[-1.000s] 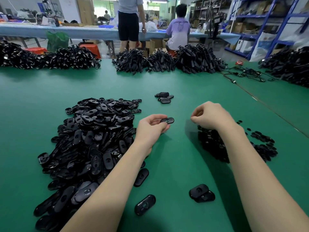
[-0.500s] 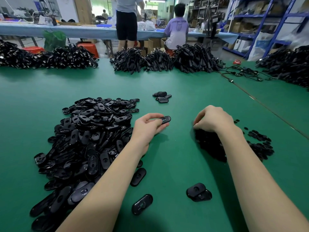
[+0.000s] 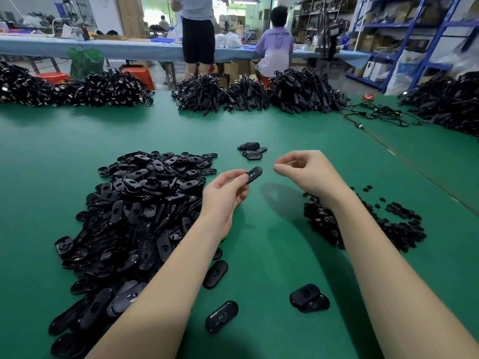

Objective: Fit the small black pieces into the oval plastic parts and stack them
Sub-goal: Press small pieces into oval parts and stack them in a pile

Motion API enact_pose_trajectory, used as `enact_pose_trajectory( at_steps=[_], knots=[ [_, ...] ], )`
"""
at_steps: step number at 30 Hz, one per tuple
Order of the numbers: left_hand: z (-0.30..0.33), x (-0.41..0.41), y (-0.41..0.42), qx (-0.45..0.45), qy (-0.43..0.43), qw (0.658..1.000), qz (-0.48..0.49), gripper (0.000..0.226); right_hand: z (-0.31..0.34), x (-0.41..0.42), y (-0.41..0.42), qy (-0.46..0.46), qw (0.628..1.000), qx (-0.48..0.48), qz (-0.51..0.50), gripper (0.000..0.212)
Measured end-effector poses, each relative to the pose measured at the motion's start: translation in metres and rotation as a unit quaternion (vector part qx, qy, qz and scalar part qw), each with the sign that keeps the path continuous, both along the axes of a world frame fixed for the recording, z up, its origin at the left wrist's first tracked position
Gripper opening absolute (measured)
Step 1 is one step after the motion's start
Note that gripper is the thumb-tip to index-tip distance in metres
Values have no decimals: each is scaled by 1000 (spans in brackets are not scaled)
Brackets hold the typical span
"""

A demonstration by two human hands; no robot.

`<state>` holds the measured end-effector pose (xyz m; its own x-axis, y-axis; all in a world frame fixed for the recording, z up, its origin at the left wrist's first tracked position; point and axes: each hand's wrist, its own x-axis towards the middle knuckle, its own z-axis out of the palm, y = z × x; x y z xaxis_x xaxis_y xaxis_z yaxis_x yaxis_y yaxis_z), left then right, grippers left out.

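Now the left hand (image 3: 225, 193) is raised a little above the green table (image 3: 272, 255) and pinches one oval plastic part (image 3: 254, 174) between thumb and fingers. This part is black and glossy, long with rounded ends, and it has a small slot in its middle. It points up and away toward the right hand (image 3: 307, 174), but the two do not touch. The right hand hangs just beside it, with the fingers curled and the thumb and forefinger tips drawn together. If a small black piece is between them I cannot tell, it is too small to see.

On the left side lies a big heap of oval parts (image 3: 129, 221), all the same dark shiny shape, thrown one over another. Under the right forearm is a lower pile of small black pieces (image 3: 363, 224), much smaller and roundish. Farther on the table sits a little group of finished parts (image 3: 252, 151). Near the front edge lie a single oval part (image 3: 221, 316) and a pair of overlapping parts (image 3: 309, 298).
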<state>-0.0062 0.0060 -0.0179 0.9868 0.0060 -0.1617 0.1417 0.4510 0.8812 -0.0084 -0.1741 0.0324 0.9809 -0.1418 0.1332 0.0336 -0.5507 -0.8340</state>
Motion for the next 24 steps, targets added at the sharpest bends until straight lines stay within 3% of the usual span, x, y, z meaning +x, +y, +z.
enact_pose_trajectory(
  at_steps=[3, 7, 11, 18, 24],
  knots=[
    [-1, 3, 1, -21, 10, 1000, 15, 11, -10, -3, 21, -11, 981, 188, 41, 6],
    [-2, 4, 1, -28, 11, 999, 23, 23, -39, -9, 43, -4, 960, 279, 20, 6],
    [-1, 2, 2, -30, 4, 1000, -8, 29, -49, -9, 44, -16, 950, 311, 19, 7],
    [-1, 0, 0, -13, -2, 1000, -14, 10, -51, -10, 41, -33, 950, 310, 24, 10],
    [-4, 1, -3, 34, -19, 999, -15, 10, -53, -9, 42, -40, 948, 316, 19, 11]
  ],
)
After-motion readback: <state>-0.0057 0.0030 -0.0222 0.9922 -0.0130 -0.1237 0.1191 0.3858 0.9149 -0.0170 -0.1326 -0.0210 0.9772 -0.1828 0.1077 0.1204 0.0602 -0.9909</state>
